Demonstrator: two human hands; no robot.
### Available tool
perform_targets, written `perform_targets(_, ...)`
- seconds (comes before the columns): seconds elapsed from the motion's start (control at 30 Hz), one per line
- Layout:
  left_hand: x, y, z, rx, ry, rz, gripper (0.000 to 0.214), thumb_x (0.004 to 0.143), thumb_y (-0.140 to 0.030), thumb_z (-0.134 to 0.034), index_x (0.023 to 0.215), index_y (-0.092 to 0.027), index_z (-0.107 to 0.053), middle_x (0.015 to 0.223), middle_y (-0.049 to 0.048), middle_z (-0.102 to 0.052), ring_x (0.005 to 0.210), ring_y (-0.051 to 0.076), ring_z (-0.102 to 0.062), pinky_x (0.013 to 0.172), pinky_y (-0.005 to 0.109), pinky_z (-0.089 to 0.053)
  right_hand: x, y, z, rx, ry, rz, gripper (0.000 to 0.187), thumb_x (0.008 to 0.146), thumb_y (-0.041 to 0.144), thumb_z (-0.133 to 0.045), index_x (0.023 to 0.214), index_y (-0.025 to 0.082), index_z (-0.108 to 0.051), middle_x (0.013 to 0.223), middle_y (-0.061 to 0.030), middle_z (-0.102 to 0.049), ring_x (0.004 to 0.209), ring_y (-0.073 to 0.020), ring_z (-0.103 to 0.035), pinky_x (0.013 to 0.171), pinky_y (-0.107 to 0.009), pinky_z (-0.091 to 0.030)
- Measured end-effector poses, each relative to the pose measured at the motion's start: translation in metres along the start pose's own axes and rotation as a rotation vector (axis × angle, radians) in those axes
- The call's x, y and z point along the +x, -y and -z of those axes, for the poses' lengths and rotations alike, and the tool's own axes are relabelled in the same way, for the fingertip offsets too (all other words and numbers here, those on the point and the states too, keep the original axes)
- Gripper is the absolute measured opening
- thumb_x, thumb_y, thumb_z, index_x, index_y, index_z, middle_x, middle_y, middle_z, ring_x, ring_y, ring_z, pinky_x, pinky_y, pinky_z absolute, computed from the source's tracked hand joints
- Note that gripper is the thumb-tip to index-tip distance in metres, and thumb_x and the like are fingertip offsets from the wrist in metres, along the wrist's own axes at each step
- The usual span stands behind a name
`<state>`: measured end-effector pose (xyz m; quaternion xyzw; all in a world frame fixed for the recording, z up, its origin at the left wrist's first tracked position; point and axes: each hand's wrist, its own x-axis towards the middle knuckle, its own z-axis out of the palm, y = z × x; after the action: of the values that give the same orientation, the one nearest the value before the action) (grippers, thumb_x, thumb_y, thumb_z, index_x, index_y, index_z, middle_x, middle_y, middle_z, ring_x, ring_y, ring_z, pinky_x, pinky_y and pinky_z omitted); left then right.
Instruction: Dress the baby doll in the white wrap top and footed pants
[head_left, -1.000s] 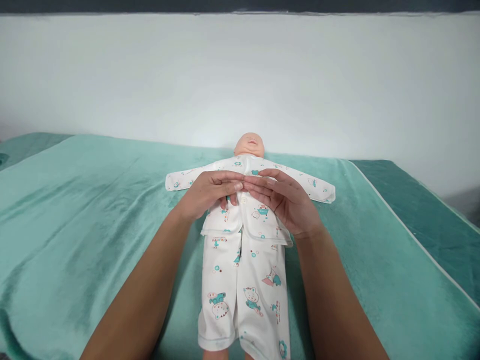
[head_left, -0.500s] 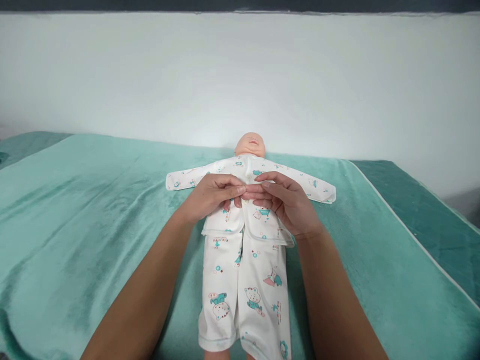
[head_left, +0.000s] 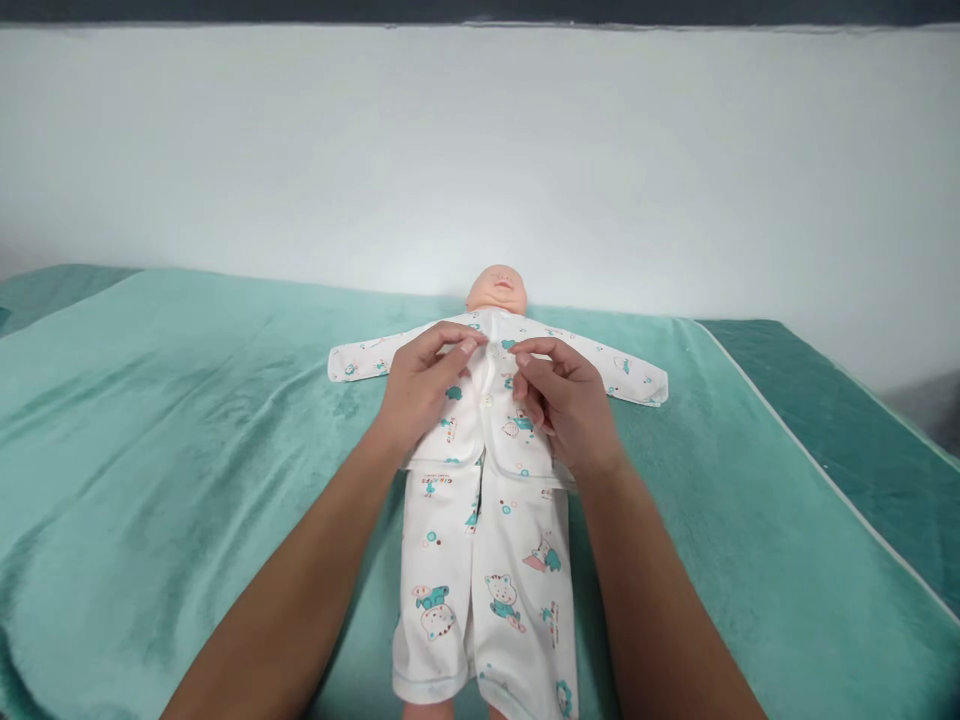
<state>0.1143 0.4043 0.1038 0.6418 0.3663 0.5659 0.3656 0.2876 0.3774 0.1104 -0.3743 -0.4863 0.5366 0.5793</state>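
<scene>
A baby doll (head_left: pixel 498 288) lies on its back, dressed in a white printed jacket (head_left: pixel 465 435) and matching trousers (head_left: pixel 435 640). Over the upper chest, left of the front opening, is my left hand (head_left: pixel 431 380); its index finger reaches toward the upper button (head_left: pixel 493 350), thumb slightly apart. Facing it from the right is my right hand (head_left: pixel 566 390), thumb and index fingertips close to that same button, other fingers curled. No cloth shows gripped in either hand. Lower down the front, another button (head_left: pixel 486 400) is visible between the hands. The jacket sleeves stretch out to both sides.
A green plush blanket (head_left: pixel 187 450) with soft wrinkles lies under the doll. Darker green cloth (head_left: pixel 847 420) shows beyond its white-edged right border. Behind the doll's head rises a white wall (head_left: pixel 480 150).
Both hands have left the middle of the jacket front and moved up toward the upper button. Their fingertips, together before, are now apart, and the lower button has come into view.
</scene>
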Motion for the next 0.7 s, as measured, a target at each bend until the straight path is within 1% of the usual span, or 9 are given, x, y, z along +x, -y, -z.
perform_targets(0.07,0.002,0.002,-0.005,0.166,0.014,-0.136,0.024,0.097,-0.039,-0.057,0.110,-0.026,-0.072,0.126,0.0059,-0.071,0.122,0.021,-0.062,0.103,0.038,-0.051,0.001,-0.006,-0.004,-0.030,-0.120,0.096,0.014,0.086,0.035,-0.072,0.093,0.024,-0.067,0.069,0.0045,-0.067,0.046,-0.0072,-0.049,0.041,-0.021,-0.036)
perform_targets(0.1,0.004,0.003,-0.007,0.244,0.042,-0.191,0.027,0.098,-0.039,-0.055,0.117,-0.025,-0.070,0.133,0.0065,-0.068,0.130,0.022,-0.058,0.111,0.041,-0.046,0.002,-0.009,-0.006,-0.054,-0.173,0.160,0.012,0.086,0.034,-0.071,0.092,0.025,-0.067,0.076,0.0028,-0.069,0.055,-0.0091,-0.057,0.049,-0.023,-0.046)
perform_targets(0.13,0.006,0.005,-0.009,0.316,0.079,-0.228,0.031,0.100,-0.039,-0.052,0.123,-0.025,-0.068,0.139,0.0072,-0.065,0.136,0.023,-0.054,0.117,0.044,-0.041,0.003,-0.012,-0.007,-0.091,-0.208,0.226,0.009,0.087,0.032,-0.070,0.092,0.025,-0.067,0.086,0.0008,-0.072,0.069,-0.0117,-0.064,0.063,-0.026,-0.054)
perform_targets(0.17,0.008,0.006,-0.010,0.381,0.121,-0.243,0.036,0.101,-0.040,-0.049,0.130,-0.025,-0.064,0.143,0.0075,-0.062,0.141,0.023,-0.050,0.120,0.045,-0.037,0.004,-0.014,-0.008,-0.147,-0.215,0.284,0.008,0.087,0.030,-0.068,0.094,0.026,-0.067,0.096,-0.0010,-0.073,0.085,-0.0146,-0.068,0.078,-0.031,-0.057)
perform_targets(0.23,0.012,0.010,-0.012,0.487,0.197,-0.226,0.043,0.103,-0.040,-0.042,0.140,-0.025,-0.057,0.150,0.0073,-0.057,0.147,0.023,-0.043,0.123,0.046,-0.032,0.006,-0.019,-0.008,-0.327,-0.173,0.352,0.012,0.090,0.028,-0.063,0.101,0.028,-0.068,0.115,-0.0031,-0.072,0.113,-0.0195,-0.065,0.105,-0.039,-0.050)
perform_targets(0.3,0.015,0.012,-0.013,0.555,0.231,-0.185,0.046,0.105,-0.040,-0.038,0.146,-0.025,-0.052,0.153,0.0067,-0.055,0.149,0.022,-0.040,0.124,0.045,-0.031,0.008,-0.022,-0.006,-0.540,-0.116,0.355,0.023,0.093,0.030,-0.058,0.114,0.030,-0.067,0.130,-0.0037,-0.068,0.128,-0.0223,-0.057,0.116,-0.045,-0.040)
perform_targets(0.37,0.017,0.013,-0.012,0.584,0.234,-0.153,0.048,0.105,-0.041,-0.036,0.147,-0.024,-0.051,0.153,0.0069,-0.055,0.148,0.022,-0.042,0.124,0.044,-0.031,0.012,-0.024,-0.003,-0.705,-0.068,0.335,0.032,0.095,0.032,-0.053,0.125,0.030,-0.065,0.140,-0.0041,-0.064,0.135,-0.0232,-0.053,0.120,-0.047,-0.035)
perform_targets(0.47,0.020,0.014,-0.012,0.589,0.230,-0.123,0.048,0.105,-0.040,-0.035,0.145,-0.022,-0.053,0.151,0.0074,-0.057,0.145,0.023,-0.044,0.123,0.043,-0.032,0.020,-0.026,0.001,-0.836,-0.022,0.327,0.040,0.098,0.034,-0.048,0.136,0.028,-0.060,0.148,-0.0045,-0.058,0.142,-0.0223,-0.046,0.123,-0.045,-0.031)
perform_targets(0.7,0.024,0.017,-0.011,0.571,0.208,-0.059,0.048,0.104,-0.039,-0.036,0.144,-0.022,-0.054,0.152,0.0065,-0.056,0.144,0.021,-0.043,0.123,0.040,-0.032,0.034,-0.026,0.002,-0.953,-0.054,0.223,0.045,0.100,0.039,-0.045,0.140,0.026,-0.059,0.155,-0.0040,-0.052,0.148,-0.0243,-0.039,0.126,-0.048,-0.025)
